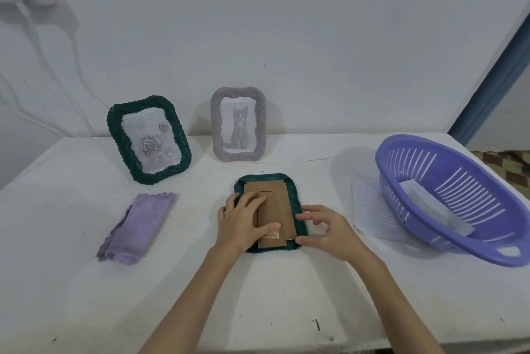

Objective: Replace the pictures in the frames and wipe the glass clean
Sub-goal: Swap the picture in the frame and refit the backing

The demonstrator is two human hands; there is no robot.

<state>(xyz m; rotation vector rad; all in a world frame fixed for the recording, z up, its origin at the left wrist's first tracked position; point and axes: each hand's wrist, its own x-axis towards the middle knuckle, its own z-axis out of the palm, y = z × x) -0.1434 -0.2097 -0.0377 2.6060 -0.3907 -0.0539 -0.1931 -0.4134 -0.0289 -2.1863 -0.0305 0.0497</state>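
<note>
The white cloth-covered surface (86,282) spreads out before me. At about two o'clock sits the periwinkle slotted plastic basket (447,196), tilted, with a printed picture sheet (430,204) inside and a white lined sheet of paper (370,210) lying under its near-left edge. At eleven o'clock stands the dark green braided picture frame (149,140) holding a grey rose picture, and at twelve o'clock the pale grey braided picture frame (238,123) with a cat picture, both upright near the wall. At nine o'clock lies the folded lilac cleaning cloth (137,227). Dead centre, the second dark green braided frame (295,196) lies face down, its brown cardboard backing (275,196) and stand uppermost. My left hand (243,221) rests flat on the backing, fingers relaxed and pressing. My right hand (324,229) touches the frame's right edge, fingers loosely bent; I cannot tell whether they pinch anything.
</note>
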